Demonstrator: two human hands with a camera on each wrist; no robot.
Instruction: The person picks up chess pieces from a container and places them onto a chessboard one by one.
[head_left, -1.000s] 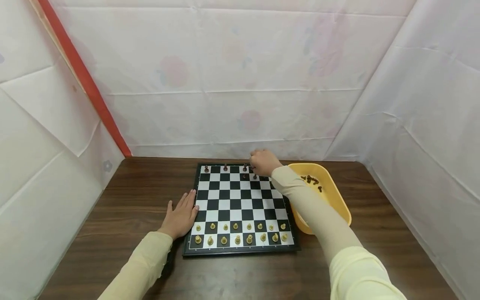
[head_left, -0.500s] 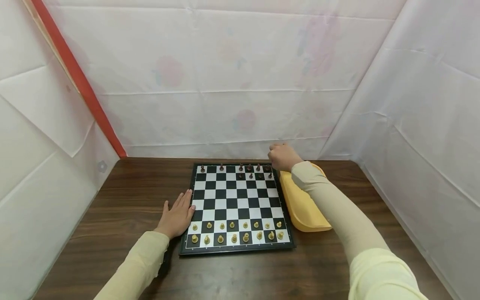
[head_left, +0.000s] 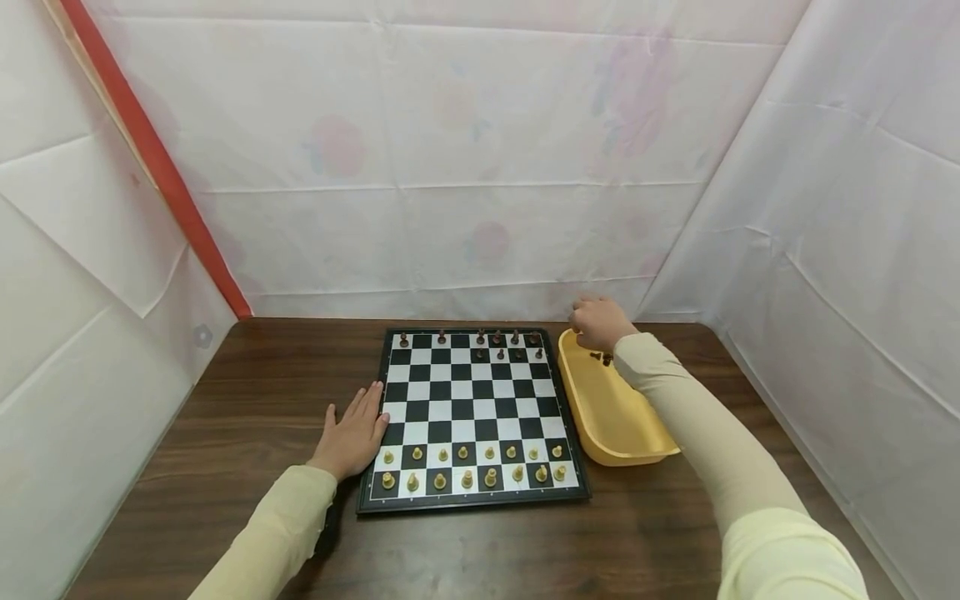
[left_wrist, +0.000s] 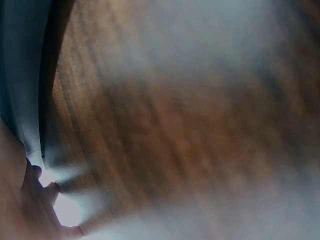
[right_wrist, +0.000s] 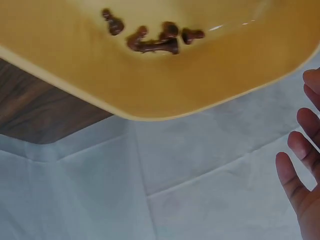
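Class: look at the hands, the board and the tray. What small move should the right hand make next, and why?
Probably lower the right hand into the tray and pinch one dark piece. Its fingers are spread and empty at the tray's far end, dark pieces lie loose there, and the board's far rows have gaps. The left hand rests flat at the board's edge.

The tray sits right of the chessboard on the table (apparently touching it), pieces inside.
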